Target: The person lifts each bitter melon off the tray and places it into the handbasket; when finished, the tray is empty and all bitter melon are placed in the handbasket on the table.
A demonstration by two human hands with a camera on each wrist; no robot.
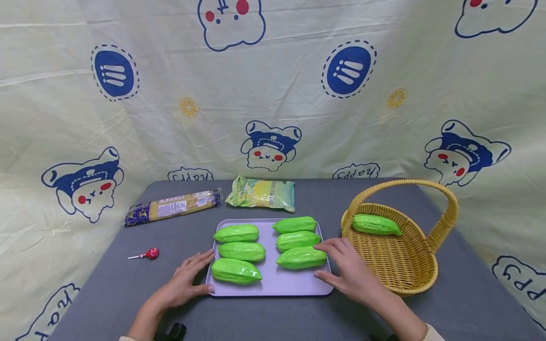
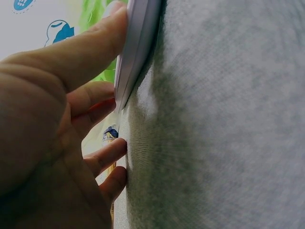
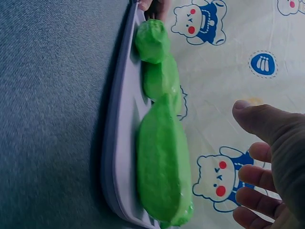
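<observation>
A lilac tray (image 1: 294, 286) carries several green ridged bitter melons, a left group of three including the front-left bitter melon (image 1: 236, 271), and a right group of three including the front-right bitter melon (image 1: 301, 257). My left hand (image 1: 187, 279) rests along the tray's left edge, fingers stretched out; in the left wrist view its thumb (image 2: 102, 40) touches the rim. Over the tray's right edge, my right hand (image 1: 350, 271) hovers beside the front-right bitter melon. The right wrist view shows a gap between its spread fingers (image 3: 257, 177) and the nearest bitter melon (image 3: 162, 164).
To the right stands a wicker basket (image 1: 401, 255) with a tall handle and one bitter melon (image 1: 376, 224) inside. Behind the tray lie a noodle packet (image 1: 175, 207) and a green-yellow bag (image 1: 262, 193). A red lollipop (image 1: 151, 253) sits at left on the grey table (image 1: 256, 319).
</observation>
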